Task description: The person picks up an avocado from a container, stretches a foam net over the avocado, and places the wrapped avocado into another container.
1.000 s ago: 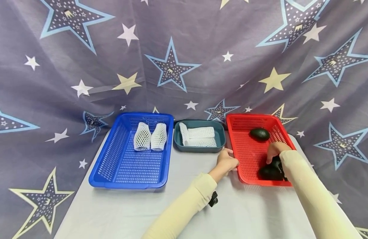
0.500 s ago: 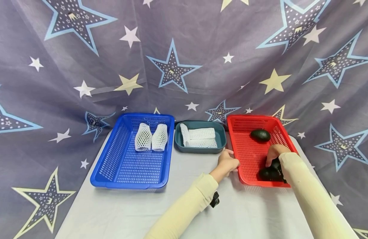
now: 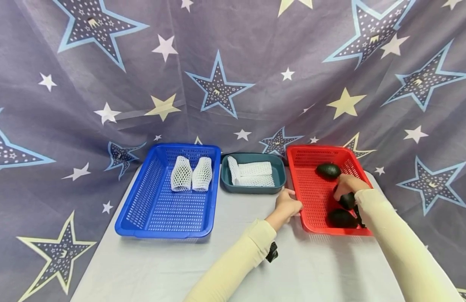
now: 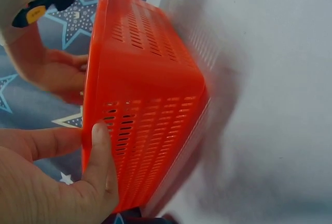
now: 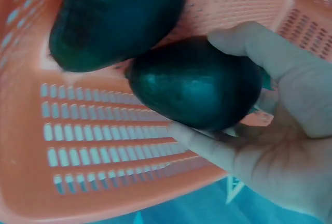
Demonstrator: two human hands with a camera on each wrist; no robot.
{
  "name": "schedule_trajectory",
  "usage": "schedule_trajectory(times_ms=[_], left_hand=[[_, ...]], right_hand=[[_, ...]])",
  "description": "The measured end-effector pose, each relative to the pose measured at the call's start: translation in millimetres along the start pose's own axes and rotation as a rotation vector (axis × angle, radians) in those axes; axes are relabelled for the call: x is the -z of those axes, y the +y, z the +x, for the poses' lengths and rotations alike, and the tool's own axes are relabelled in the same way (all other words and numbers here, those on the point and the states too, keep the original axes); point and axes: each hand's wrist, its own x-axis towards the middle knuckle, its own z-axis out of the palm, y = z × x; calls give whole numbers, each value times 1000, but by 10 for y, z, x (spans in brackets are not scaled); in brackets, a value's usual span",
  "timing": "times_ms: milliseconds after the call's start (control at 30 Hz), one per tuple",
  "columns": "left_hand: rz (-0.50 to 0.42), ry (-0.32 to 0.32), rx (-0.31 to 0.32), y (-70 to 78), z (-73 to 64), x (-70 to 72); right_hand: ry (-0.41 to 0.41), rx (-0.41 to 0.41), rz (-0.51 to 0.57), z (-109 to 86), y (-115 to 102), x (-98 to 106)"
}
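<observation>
My right hand (image 3: pixel 349 186) grips a dark green avocado (image 5: pixel 194 84) between thumb and fingers inside the red basket (image 3: pixel 318 228). In the right wrist view, a second avocado (image 5: pixel 119 19) lies right beside the held one; in the head view this near avocado (image 3: pixel 341 218) rests at the basket's front. Farther back sits another avocado (image 3: pixel 328 170), close to my right knuckles. At the basket's left side, my left hand (image 3: pixel 287 204) pinches the rim, with one digit lying flat against the slotted outer wall (image 4: pixel 140 146) in the left wrist view.
Left of the red basket stands a dark teal tray (image 3: pixel 252 189) holding several white foam net sleeves (image 3: pixel 255 168). A blue basket (image 3: pixel 163 234) at the left contains two net-wrapped things (image 3: pixel 191 174). A star-patterned curtain (image 3: pixel 233 84) hangs behind the white table (image 3: pixel 150 268).
My right hand has moved slightly back and up in the head view with the avocado, leaving more of the near avocado visible. The left hand keeps its hold on the basket rim.
</observation>
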Motion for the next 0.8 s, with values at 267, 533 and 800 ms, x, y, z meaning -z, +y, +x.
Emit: schedule_trajectory(times_ms=[267,533,800], left_hand=[[-33,14,-13,-27,-39,0],[-56,0,-102,-115,-40,93],[-371,-68,-195,56,-27,451]], right_hand=[[381,283,183,-47,-244,192],[445,221,653,-395,-727,231],[382,163,1171,-628,-1170,52]])
